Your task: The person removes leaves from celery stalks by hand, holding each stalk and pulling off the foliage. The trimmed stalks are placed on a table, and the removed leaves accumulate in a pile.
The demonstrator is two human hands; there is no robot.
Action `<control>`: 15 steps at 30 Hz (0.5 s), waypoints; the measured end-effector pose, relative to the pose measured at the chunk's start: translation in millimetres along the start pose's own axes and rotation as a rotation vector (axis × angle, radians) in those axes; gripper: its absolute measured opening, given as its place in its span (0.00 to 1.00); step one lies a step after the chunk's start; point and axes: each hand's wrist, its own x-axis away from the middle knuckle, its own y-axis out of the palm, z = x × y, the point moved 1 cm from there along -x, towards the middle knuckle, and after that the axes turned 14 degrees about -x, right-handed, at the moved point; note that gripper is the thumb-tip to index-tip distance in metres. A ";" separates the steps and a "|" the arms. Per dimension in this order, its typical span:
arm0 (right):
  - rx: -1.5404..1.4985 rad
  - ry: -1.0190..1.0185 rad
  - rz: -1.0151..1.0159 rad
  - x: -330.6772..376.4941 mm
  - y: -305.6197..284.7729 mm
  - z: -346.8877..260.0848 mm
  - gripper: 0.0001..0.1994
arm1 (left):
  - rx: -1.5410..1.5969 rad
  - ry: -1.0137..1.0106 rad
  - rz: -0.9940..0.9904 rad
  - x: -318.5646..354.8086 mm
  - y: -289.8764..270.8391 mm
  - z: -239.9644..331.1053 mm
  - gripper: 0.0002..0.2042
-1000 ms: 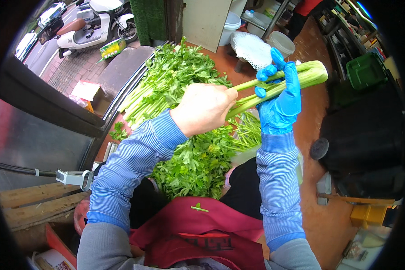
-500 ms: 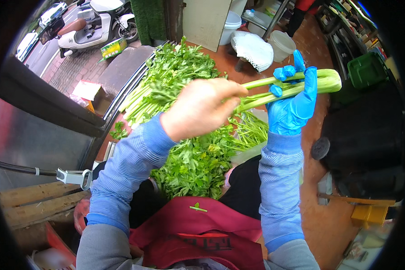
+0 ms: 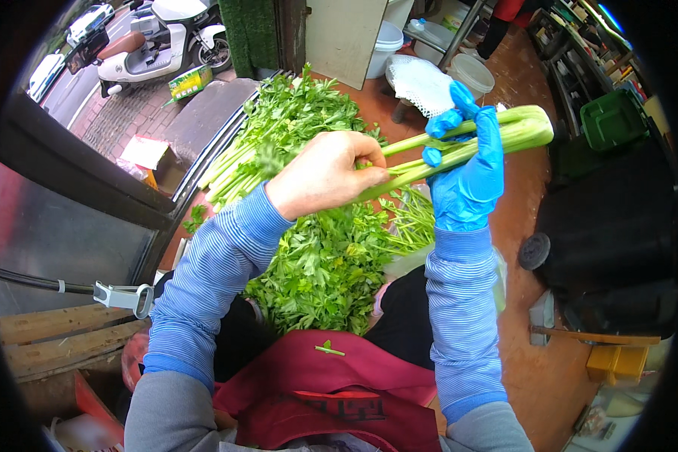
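Note:
My right hand (image 3: pixel 467 169), in a blue glove, grips a celery bunch (image 3: pixel 523 129) with its pale root end pointing right. Bare and closed, my left hand (image 3: pixel 331 175) pinches the stalks on the bunch's left side; its fingers partly hide what they hold. Beyond my left hand lies a pile of leafy celery (image 3: pixel 309 113), its stalks toward the left. Between my knees sits a heap of celery leaves (image 3: pixel 316 271). Trimmed thin stalks (image 3: pixel 413 222) lie beside the heap, in what looks like a clear plastic bag.
A cloth-covered stool (image 3: pixel 422 83) stands ahead, next to white buckets (image 3: pixel 471 74). A person's dark trouser leg (image 3: pixel 494 38) shows at the top. Black bins (image 3: pixel 610 226) line the right side. Past the doorway at left is a parked scooter (image 3: pixel 158 53).
Both hands and the celery bunch have shifted slightly left. The left hand, blurred before, has turned, its fingers now curled on the stalks. The person's leg at the top has moved.

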 end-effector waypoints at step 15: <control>0.005 -0.161 0.166 -20.8 -21.7 -19.6 0.18 | -0.217 -0.077 0.267 16.9 -0.1 -82.5 0.06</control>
